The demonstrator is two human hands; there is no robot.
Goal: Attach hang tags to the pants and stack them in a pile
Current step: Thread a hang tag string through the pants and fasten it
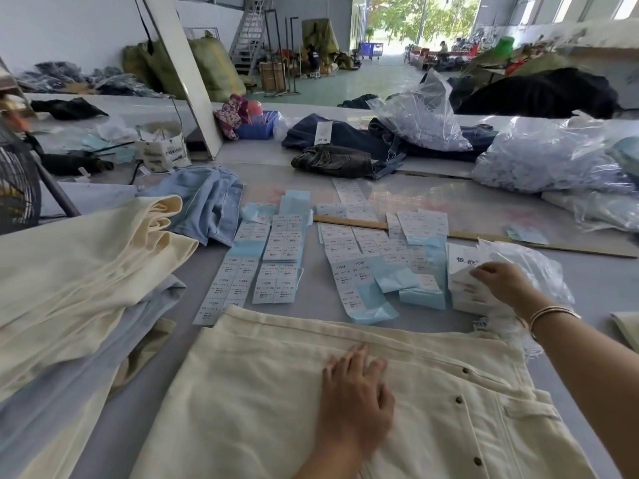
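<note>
Cream pants (262, 392) lie flat on the table in front of me, button fly at the right. My left hand (356, 399) rests flat on them, fingers spread. My right hand (501, 283) reaches to a stack of white hang tags (465, 288) at the right and pinches the top one. Rows of white and pale blue size label sheets (276, 257) lie beyond the pants. A pile of cream and light blue pants (79, 271) sits at the left.
A wooden ruler (356, 223) lies across the label sheets. Clear plastic bags (539, 157) stand at the right and behind the tags. Dark jeans (342, 157) lie further back. A fan (17, 188) stands at the left edge.
</note>
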